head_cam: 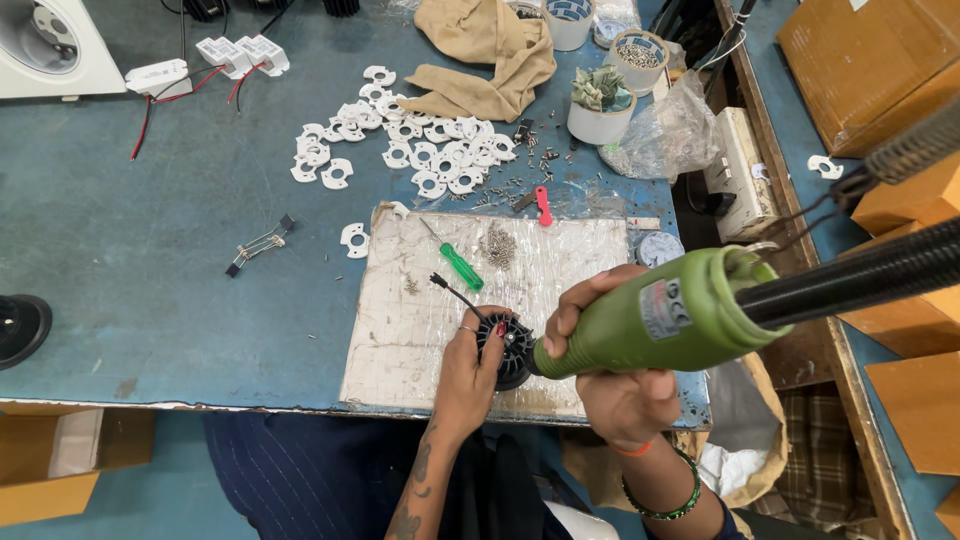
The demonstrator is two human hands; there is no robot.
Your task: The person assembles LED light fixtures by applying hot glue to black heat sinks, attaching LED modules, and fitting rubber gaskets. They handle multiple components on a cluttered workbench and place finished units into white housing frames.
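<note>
Head view looks down on a blue bench (pixel 180 250) with both hands working at its near edge. Nearest, the right hand (pixel 610 370), wearing green bangles at the wrist, has its grip clenched around a green electric screwdriver (pixel 650 325), whose black coiled cable runs off to the right. The tool's tip points left into a round black finned part (pixel 510 350). The left hand (pixel 470 375) grasps that part from the left side, fingers curled over its rim, holding it on a plastic-wrapped work board (pixel 420 330) that lies on the bench. A thin black wire (pixel 455 293) leads from the part up and to the left. A little farther on the board lie a green-handled screwdriver (pixel 455 262) and a small heap of screws (pixel 497 245). Just past the board's far edge rests a small red tool (pixel 543 205). To the left on the bare bench sits a small metal clip (pixel 260 243). Farther still, a scatter of white plastic ring pieces (pixel 410 150) spreads across the bench, with a tan cloth (pixel 485 55) behind them and white tubs (pixel 600 115) to the right, one holding screws. At the far left are white connectors with red wires (pixel 200 70).
</note>
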